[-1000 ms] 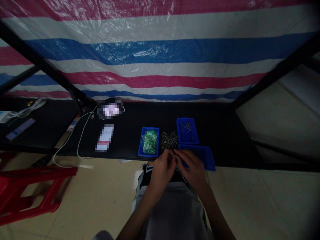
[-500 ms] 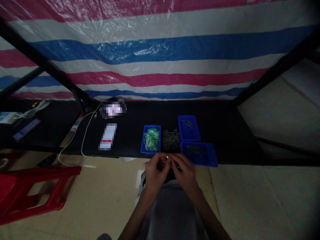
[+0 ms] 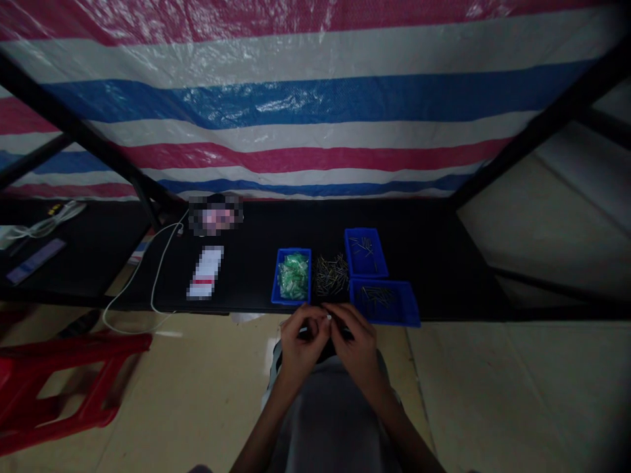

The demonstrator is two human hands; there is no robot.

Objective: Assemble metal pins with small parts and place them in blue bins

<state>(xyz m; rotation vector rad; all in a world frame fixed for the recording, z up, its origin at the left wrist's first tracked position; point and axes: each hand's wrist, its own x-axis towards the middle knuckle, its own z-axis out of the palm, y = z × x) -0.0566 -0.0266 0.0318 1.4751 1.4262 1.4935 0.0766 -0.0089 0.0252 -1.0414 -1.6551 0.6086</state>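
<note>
My left hand (image 3: pixel 302 340) and my right hand (image 3: pixel 355 336) meet at the table's front edge, thumbs and fingertips pinched together. A tiny whitish bit (image 3: pixel 328 318) shows between the fingertips, too small to name. Just beyond my left hand stands a blue tray (image 3: pixel 274 289) of small green and clear plastic pieces (image 3: pixel 294 276). A loose pile of thin metal pins or screws (image 3: pixel 330 274) lies on the table beside it. Right of the pile, one blue tray (image 3: pixel 367 268) holds a few thin metal pieces, and a nearer blue tray (image 3: pixel 407 309) holds several more.
The black table (image 3: pixel 419 243) backs onto a striped plastic sheet (image 3: pixel 315 98) between dark frame bars. To the left lie a blurred-out white and red item (image 3: pixel 206 272) and a white cable (image 3: pixel 156 269). A red stool (image 3: pixel 73 368) stands on the floor at left.
The view has shifted a little, so the trays and table sit slightly further left. My hands stay together, and the small bit between the fingertips appears slightly lower in the picture.
</note>
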